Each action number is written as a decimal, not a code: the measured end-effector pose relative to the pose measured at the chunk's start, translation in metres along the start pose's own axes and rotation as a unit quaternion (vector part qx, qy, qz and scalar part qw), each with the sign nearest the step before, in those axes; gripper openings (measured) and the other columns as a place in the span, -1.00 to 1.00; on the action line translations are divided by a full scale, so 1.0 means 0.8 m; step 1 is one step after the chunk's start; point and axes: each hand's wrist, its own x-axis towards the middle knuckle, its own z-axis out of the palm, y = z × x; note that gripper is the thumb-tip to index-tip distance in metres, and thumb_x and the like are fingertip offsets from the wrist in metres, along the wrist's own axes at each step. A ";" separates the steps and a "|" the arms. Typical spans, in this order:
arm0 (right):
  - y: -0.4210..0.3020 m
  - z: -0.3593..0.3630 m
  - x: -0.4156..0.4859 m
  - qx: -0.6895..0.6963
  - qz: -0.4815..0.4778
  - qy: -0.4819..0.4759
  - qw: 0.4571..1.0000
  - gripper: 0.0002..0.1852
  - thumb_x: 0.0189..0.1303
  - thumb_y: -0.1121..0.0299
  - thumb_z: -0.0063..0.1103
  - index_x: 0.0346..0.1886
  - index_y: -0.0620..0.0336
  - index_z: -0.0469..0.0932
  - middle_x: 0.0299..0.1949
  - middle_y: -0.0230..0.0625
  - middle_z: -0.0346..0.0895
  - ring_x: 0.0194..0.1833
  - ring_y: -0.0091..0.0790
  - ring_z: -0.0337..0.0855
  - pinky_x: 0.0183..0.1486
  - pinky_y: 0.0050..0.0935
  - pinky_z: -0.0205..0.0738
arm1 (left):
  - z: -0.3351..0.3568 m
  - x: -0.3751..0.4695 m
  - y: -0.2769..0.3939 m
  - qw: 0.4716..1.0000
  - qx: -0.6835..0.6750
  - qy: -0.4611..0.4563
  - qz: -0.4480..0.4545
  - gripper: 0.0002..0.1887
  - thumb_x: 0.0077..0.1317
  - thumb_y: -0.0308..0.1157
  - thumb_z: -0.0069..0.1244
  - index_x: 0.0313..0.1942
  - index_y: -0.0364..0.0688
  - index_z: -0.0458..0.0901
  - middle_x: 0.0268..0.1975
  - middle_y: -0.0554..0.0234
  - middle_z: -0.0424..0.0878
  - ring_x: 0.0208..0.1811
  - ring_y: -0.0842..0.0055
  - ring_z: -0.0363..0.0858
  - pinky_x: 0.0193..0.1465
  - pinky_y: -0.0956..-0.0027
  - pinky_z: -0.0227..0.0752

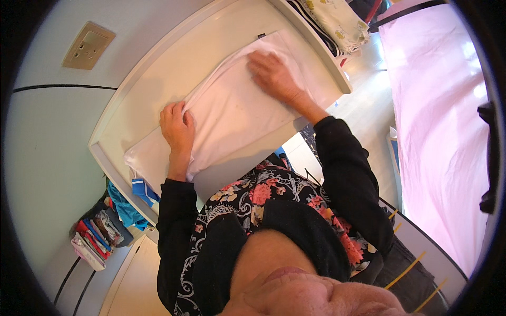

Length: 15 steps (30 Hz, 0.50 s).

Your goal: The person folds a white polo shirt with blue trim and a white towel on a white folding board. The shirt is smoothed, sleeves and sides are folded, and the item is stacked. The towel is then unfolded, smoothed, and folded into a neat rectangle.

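Note:
A white shirt-like garment (237,114) lies spread, partly folded, on a pale tabletop with a raised rim (138,63). My left hand (176,127) rests at its left part, thumb and fingers at a fold along the far edge; whether cloth is pinched between them is hard to tell. On the upper right part of the cloth, my right hand (272,75) lies palm down with fingers apart, slightly blurred. A small dark label (261,36) sticks out at the garment's far edge. A blue piece with white stripes (144,191) shows at the cloth's lower left, by the table rim.
Folded cream printed fabric (336,23) lies beyond the right rim. A wall socket (89,45) is at the upper left. Folded clothes (95,237) and teal cloth (125,205) are at the lower left. A pink sheet (435,130) hangs at the right.

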 end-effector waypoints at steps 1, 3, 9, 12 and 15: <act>0.018 -0.010 -0.001 -0.029 0.023 0.016 0.999 -0.63 -0.04 0.47 0.22 -0.07 0.20 0.52 0.12 -0.21 0.44 0.18 -0.17 0.40 0.17 -0.16 0.28 | 0.002 -0.003 -0.003 1.000 -0.006 0.016 0.003 -0.71 0.03 -0.53 0.09 -0.18 -0.20 0.61 -0.16 0.14 0.52 -0.09 0.25 0.48 -0.02 0.23 0.34; 0.046 -0.027 0.001 -0.028 0.025 0.019 0.999 -0.66 -0.03 0.50 0.20 -0.09 0.19 0.53 0.05 -0.23 0.48 0.12 -0.16 0.44 0.13 -0.19 0.31 | 0.006 -0.008 -0.005 0.999 -0.018 0.049 0.005 -0.76 0.03 -0.56 0.06 -0.23 -0.21 0.62 -0.19 0.14 0.53 -0.12 0.24 0.49 -0.04 0.23 0.36; 0.082 -0.027 0.044 -0.074 -0.007 0.041 0.996 -0.66 -0.02 0.55 0.16 -0.09 0.14 0.54 -0.11 -0.28 0.56 -0.02 -0.18 0.53 0.04 -0.26 0.38 | 0.004 -0.011 -0.005 0.994 -0.050 0.092 0.018 -0.77 0.05 -0.63 0.01 -0.25 -0.21 0.62 -0.24 0.17 0.55 -0.21 0.25 0.50 -0.11 0.28 0.37; 0.091 -0.018 0.058 -0.081 -0.031 0.007 0.996 -0.59 -0.06 0.58 0.16 -0.05 0.11 0.54 -0.15 -0.28 0.57 -0.06 -0.21 0.55 0.04 -0.29 0.37 | 0.002 -0.012 -0.005 0.995 -0.051 0.082 0.015 -0.77 0.05 -0.63 0.02 -0.25 -0.20 0.62 -0.25 0.20 0.55 -0.21 0.28 0.50 -0.14 0.28 0.36; 0.096 -0.019 0.063 -0.104 -0.043 -0.055 0.992 -0.58 -0.07 0.57 0.17 -0.04 0.10 0.54 -0.17 -0.28 0.58 -0.07 -0.23 0.56 0.02 -0.29 0.38 | 0.004 -0.013 -0.003 0.995 -0.049 0.088 0.021 -0.76 0.04 -0.60 0.05 -0.24 -0.18 0.61 -0.24 0.23 0.55 -0.22 0.32 0.50 -0.16 0.29 0.35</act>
